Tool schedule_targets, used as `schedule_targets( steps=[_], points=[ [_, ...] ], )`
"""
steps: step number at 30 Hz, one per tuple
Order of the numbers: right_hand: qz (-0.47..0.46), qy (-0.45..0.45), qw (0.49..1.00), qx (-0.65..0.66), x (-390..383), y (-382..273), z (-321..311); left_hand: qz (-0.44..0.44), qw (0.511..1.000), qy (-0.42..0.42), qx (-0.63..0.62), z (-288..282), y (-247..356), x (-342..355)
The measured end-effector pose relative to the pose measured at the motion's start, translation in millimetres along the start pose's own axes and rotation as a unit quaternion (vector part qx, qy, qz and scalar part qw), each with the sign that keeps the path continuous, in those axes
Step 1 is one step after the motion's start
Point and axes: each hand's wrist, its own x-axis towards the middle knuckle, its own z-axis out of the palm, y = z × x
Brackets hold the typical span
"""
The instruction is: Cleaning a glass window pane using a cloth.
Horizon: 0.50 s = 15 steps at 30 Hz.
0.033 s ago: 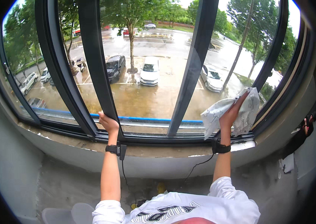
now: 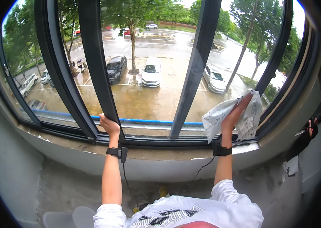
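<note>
My left hand (image 2: pixel 109 125) is closed round the lower part of a dark vertical window frame (image 2: pixel 100 76). In my right hand (image 2: pixel 235 116) is a thin white cloth (image 2: pixel 216 116) with a printed grey line pattern. The fingers lie long and close together, pressing the cloth toward the window pane (image 2: pixel 240 57) at the right. The cloth spreads out on both sides of the hand, and its lower corner hangs near the sill. Part of the cloth is hidden behind the palm. Each wrist wears a black strap with a small device and a cable.
Below the panes runs a rough, dusty sill (image 2: pixel 160 153) above a pale curved wall (image 2: pixel 168 169). Another upright frame (image 2: pixel 194 72) stands between my hands. At the far right a person in dark clothes (image 2: pixel 304 140) is near some white paper (image 2: pixel 291 166). Outside are parked cars.
My right hand and the cloth have shifted very slightly to the left. The left hand keeps its place on the frame.
</note>
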Motion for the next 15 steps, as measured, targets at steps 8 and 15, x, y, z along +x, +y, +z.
schedule_targets(
  steps=[8, 15],
  points=[
    [-0.109, -0.147, 0.983, -0.011, -74, -80, 77, 0.020, 0.997, 0.045, 0.059, 5, 17, -8],
    [-0.116, -0.355, 0.916, 0.150, -122, -113, 102, 0.025, 0.996, 0.040, 0.081, 4, 18, -6]
  ],
)
